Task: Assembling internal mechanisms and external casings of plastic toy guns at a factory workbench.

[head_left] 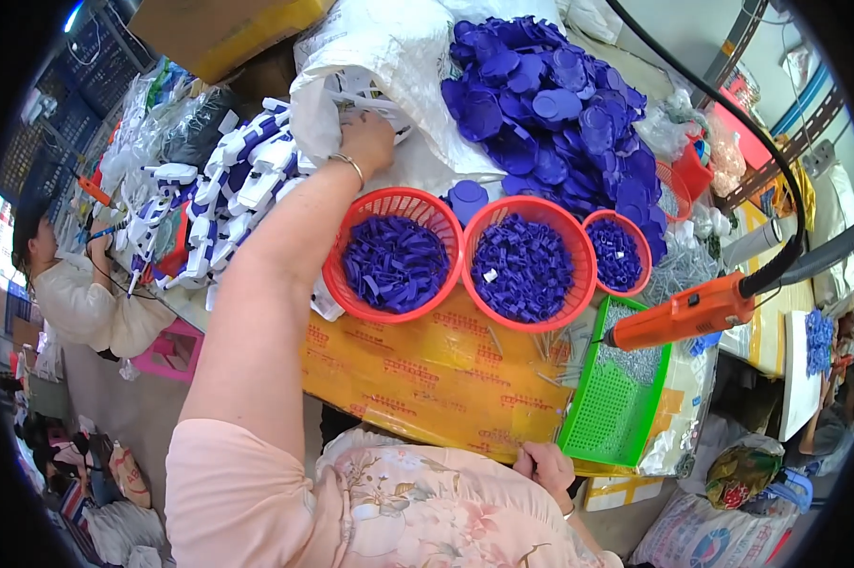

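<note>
My left hand [368, 139] reaches forward into the mouth of a white woven sack [351, 71]. White plastic parts [365, 92] show inside it, and the fingertips are hidden among them. My right hand [545, 466] rests at the table's near edge, beside the lower end of a green basket [607, 407]. Its fingers are curled closed; whatever they may hold does not show. Between the hands stand a red basket [337, 289] of blue strips, a second red basket [583, 293] of small blue pieces, and a smaller red basket [647, 275] of blue bits.
An orange power screwdriver [683, 310] hangs over the green basket, which holds small metal screws. Blue plastic discs [560, 104] are heaped at the back right. White-and-blue assembled parts [242, 194] pile up left of my forearm. Another person [77, 293] sits at the far left.
</note>
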The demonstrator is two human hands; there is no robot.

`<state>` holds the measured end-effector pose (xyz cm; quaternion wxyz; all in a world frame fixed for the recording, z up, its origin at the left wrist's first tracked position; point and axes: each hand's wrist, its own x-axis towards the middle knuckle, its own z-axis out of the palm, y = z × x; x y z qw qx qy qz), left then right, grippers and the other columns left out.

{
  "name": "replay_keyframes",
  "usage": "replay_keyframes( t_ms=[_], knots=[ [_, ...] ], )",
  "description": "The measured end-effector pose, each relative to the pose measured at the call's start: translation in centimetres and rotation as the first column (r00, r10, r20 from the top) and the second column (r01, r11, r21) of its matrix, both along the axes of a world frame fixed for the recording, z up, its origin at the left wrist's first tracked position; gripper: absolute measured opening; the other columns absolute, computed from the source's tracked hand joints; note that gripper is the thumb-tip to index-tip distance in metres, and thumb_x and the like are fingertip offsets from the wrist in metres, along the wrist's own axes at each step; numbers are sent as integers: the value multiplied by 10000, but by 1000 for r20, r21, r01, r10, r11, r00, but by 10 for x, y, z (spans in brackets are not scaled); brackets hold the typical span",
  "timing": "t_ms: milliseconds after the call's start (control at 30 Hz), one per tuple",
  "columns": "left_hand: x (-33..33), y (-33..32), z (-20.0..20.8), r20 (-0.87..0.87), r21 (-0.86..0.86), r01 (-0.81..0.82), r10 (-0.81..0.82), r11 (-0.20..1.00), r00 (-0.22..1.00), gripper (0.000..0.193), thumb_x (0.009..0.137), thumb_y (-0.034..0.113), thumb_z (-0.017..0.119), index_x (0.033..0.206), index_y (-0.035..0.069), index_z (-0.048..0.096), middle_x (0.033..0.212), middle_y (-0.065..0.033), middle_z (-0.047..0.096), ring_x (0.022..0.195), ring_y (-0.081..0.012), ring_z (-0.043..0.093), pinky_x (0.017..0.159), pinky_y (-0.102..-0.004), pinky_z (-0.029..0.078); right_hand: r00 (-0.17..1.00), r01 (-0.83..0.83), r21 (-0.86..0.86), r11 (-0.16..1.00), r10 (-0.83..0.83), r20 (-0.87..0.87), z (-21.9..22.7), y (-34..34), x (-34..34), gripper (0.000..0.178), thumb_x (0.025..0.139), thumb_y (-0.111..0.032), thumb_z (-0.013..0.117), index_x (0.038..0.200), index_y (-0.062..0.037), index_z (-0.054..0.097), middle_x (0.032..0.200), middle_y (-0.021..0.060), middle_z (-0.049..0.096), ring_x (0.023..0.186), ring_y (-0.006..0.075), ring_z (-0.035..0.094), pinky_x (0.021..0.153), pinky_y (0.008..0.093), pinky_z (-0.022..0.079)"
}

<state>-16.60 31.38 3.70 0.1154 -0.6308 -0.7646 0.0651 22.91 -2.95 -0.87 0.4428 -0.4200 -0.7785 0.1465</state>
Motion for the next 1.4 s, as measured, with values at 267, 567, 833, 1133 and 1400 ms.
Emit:
replay_keyframes(
  t_ms=[267,567,833,1133,1400],
  knots=[
    [6,-18,20,139,-42,172,-165,984,976,267,788,105,571,1034,35,648,1112,-179,594,1033,-366,582,849,-436,490,998,52,-22,998,-51,29,1,-4,-2,187,690,73,660,833,-26,589,610,91,551,479,202,543,436,281,440],
    [6,-72,45,313,26,395,-383,918,869,170,739,147,598,833,10,634,1004,-198,589,961,-373,557,801,-436,469,997,73,-25,997,-72,34,-2,0,-4,162,686,65,659,803,-29,597,610,94,548,482,207,546,445,281,438],
    [-14,-73,89,315,357,380,-493,853,811,209,812,179,564,874,-9,631,978,-213,601,908,-373,569,801,-415,450,997,75,-81,994,-75,-2,2,-3,-7,145,693,74,639,798,-20,605,620,101,545,499,220,551,462,287,444],
    [-4,-156,135,663,565,50,-490,823,565,225,845,183,561,822,-30,629,665,-145,601,578,-180,561,565,-303,451,999,53,-40,998,-53,15,4,-2,-8,152,698,84,634,807,-13,593,623,106,531,510,230,539,472,307,439],
    [8,-188,141,807,579,-161,-590,799,-27,226,901,162,511,873,-20,642,752,-58,626,644,-104,586,583,-247,504,996,17,1,1000,-17,93,3,-5,-7,156,705,57,658,821,-20,587,638,106,530,524,254,531,475,325,434]
  ],
)
